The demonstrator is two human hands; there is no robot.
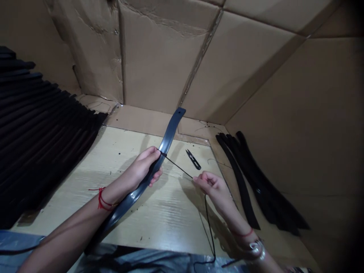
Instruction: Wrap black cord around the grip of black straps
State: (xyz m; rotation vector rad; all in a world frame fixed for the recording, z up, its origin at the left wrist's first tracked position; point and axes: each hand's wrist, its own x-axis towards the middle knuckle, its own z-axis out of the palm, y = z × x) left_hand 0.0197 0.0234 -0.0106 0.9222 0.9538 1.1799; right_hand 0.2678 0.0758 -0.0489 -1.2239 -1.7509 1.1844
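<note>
My left hand [148,167] is closed around a long, curved black strap [170,131], which has a small hole near its far end. The strap runs from the back of the board down toward my lap. A thin black cord [179,167] comes off the strap at my left thumb and stretches taut to my right hand [210,185]. My right thumb and finger pinch that cord, and its loose length hangs below to the front edge. Between the hands and a little farther back lie small black thread snips [193,159], touched by neither hand.
A large stack of black strips [42,140] fills the left side. Several black straps [256,182] lie at the right. Cardboard walls [170,53] enclose the back and right of the pale board [82,163], which carries small dark scraps.
</note>
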